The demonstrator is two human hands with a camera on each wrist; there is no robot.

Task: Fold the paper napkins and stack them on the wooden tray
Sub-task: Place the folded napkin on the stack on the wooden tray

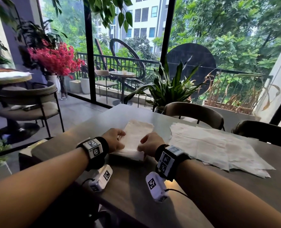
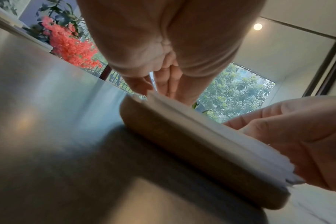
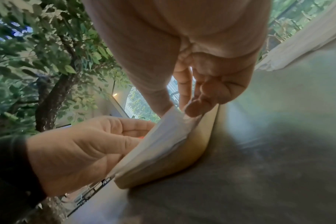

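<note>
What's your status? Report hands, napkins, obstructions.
Both hands on the folded stack: left hand at its left edge, right hand pinching the right. Stack sits on wooden tray. Unfolded napkins wait to the right. Nothing in the way.

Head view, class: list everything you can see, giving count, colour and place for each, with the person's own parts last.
Table: one, grey, foreground.
Tray: one, wooden, on table under the stack.
Folded stack: one, white, on tray.
Unfolded napkins: a pile, white, right on table.
Chairs: two, dark, behind table.
Flowers: one bunch, pink, left.
Plant: one, green, behind table.
Left hand: at stack's left edge.
Right hand: at stack's right edge.
</note>
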